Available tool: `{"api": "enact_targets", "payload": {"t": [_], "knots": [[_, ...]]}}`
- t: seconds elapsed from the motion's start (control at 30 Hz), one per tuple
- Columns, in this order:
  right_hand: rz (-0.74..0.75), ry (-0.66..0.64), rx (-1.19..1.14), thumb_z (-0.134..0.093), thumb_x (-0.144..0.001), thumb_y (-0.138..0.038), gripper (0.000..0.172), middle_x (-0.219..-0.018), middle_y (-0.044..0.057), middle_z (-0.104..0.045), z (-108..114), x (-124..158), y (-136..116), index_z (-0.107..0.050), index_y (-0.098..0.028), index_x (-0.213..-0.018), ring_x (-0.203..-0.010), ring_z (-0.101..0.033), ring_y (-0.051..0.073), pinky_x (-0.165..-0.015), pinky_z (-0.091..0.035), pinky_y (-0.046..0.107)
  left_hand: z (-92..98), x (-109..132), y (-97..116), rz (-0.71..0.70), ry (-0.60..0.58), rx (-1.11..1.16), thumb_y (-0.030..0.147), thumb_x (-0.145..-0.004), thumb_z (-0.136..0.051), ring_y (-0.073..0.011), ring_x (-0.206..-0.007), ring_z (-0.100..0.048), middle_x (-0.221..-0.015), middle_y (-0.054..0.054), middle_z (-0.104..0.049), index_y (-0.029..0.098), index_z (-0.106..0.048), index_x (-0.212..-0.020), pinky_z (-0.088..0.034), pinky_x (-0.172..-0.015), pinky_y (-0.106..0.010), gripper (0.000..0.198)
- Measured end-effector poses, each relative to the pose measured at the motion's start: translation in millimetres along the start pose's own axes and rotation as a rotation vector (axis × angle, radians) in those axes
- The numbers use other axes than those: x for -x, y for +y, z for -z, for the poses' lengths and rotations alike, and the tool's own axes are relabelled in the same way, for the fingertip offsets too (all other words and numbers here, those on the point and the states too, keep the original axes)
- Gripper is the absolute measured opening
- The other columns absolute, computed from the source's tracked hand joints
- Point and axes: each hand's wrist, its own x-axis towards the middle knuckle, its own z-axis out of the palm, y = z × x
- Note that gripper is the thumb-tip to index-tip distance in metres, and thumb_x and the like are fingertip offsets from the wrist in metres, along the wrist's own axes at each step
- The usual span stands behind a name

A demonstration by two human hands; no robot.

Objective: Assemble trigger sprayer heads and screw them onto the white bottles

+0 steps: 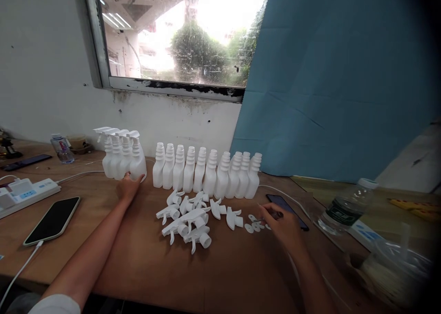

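Observation:
My left hand rests against the base of a capped white spray bottle, the rightmost in a group of several finished bottles at the back left; its fingers are curled at the bottle. My right hand hovers over several small white discs on the wooden table, fingers pinched on a thin stick-like thing. A row of several uncapped white bottles stands along the wall. A pile of white trigger spray heads lies in front of them, between my hands.
A black phone on a cable lies at the left beside a white power strip. Another dark phone lies behind my right hand. A clear water bottle lies at the right, a small one stands back left. Blue sheet hangs behind.

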Motion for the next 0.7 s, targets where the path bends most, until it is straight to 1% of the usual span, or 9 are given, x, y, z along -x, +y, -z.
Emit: {"api": "enact_targets", "payload": {"t": [0.07,0.13,0.27,0.37,0.43,0.5,0.57,0.6,0.7], "knots": [[0.001,-0.003,0.007,-0.058,-0.078,-0.048,0.03,-0.06,0.002,-0.067,-0.2,-0.1,1.3,-0.063,-0.021,-0.068,-0.054,-0.065,0.021,-0.055,-0.048,0.03,-0.7,-0.4,-0.2,-0.021,0.013,0.021,0.058,-0.074,-0.062,-0.0396,-0.09,-0.065,-0.086,-0.019,-0.069,0.01,-0.063,-0.108,-0.048,-0.076,-0.044,0.059],[-0.003,-0.001,0.017,-0.058,-0.08,-0.049,0.03,-0.061,0.002,-0.067,0.0,0.3,3.0,-0.064,-0.021,-0.069,-0.057,-0.065,0.022,-0.057,-0.047,0.03,1.1,0.1,-1.0,-0.063,0.06,0.056,0.054,-0.077,-0.06,-0.0359,-0.09,-0.064,-0.087,-0.015,-0.068,0.014,-0.063,-0.102,-0.049,-0.078,-0.042,0.048],[-0.023,0.006,0.035,-0.057,-0.082,-0.052,0.033,-0.062,0.002,-0.066,1.3,2.5,4.9,-0.064,-0.021,-0.071,-0.061,-0.065,0.022,-0.059,-0.045,0.03,14.6,5.8,2.9,-0.167,0.246,0.138,0.05,-0.081,-0.054,-0.0321,-0.109,-0.056,-0.103,-0.016,-0.06,0.016,-0.058,-0.095,-0.044,-0.096,-0.042,0.037],[-0.026,0.021,0.013,-0.057,-0.083,-0.054,0.036,-0.067,0.003,-0.068,2.4,3.5,1.1,-0.064,-0.021,-0.072,-0.066,-0.065,0.022,-0.061,-0.045,0.03,31.1,17.5,15.9,-0.225,0.357,0.196,0.051,-0.081,-0.054,-0.0297,-0.111,-0.054,-0.106,-0.014,-0.054,0.018,-0.052,-0.091,-0.042,-0.1,-0.042,0.035],[-0.017,0.051,-0.014,-0.055,-0.084,-0.057,0.04,-0.07,0.004,-0.068,3.2,3.5,-4.8,-0.064,-0.021,-0.07,-0.069,-0.064,0.023,-0.063,-0.046,0.03,42.3,31.0,30.0,-0.328,0.43,0.296,0.05,-0.08,-0.057,-0.0281,-0.111,-0.054,-0.11,-0.013,-0.05,0.019,-0.049,-0.092,-0.044,-0.099,-0.041,0.034],[0.01,0.066,-0.076,-0.052,-0.085,-0.058,0.044,-0.071,0.005,-0.067,3.4,3.7,-12.8,-0.064,-0.02,-0.067,-0.072,-0.063,0.023,-0.065,-0.047,0.03,51.4,49.3,46.4,-0.541,0.479,0.449,0.045,-0.08,-0.062,-0.0271,-0.11,-0.056,-0.111,-0.01,-0.048,0.021,-0.047,-0.092,-0.048,-0.094,-0.041,0.031],[0.035,0.058,-0.16,-0.049,-0.086,-0.06,0.046,-0.068,0.005,-0.064,2.4,5.2,-21.7,-0.062,-0.02,-0.066,-0.068,-0.061,0.021,-0.063,-0.047,0.029,56.3,71.2,61.7,-0.794,0.451,0.556,0.037,-0.079,-0.066,-0.0263,-0.108,-0.059,-0.107,-0.007,-0.049,0.023,-0.045,-0.092,-0.051,-0.09,-0.041,0.028],[0.042,0.053,-0.19,-0.05,-0.085,-0.06,0.045,-0.066,0.004,-0.062,1.2,6.8,-26.0,-0.062,-0.02,-0.067,-0.065,-0.06,0.02,-0.061,-0.047,0.029,56.8,82.8,68.1,-0.901,0.413,0.584,0.032,-0.079,-0.067,-0.0258,-0.107,-0.06,-0.106,-0.006,-0.05,0.024,-0.044,-0.093,-0.052,-0.088,-0.041,0.029],[0.063,0.021,-0.217,-0.059,-0.082,-0.055,0.035,-0.074,0.004,-0.064,-5.2,14.9,-36.8,-0.069,-0.021,-0.082,-0.066,-0.059,0.019,-0.058,-0.047,0.028,52.0,115.0,80.6,-1.134,0.21,0.659,0.019,-0.079,-0.066,-0.0248,-0.11,-0.062,-0.113,-0.008,-0.05,0.026,-0.042,-0.102,-0.055,-0.084,-0.038,0.035]]}}
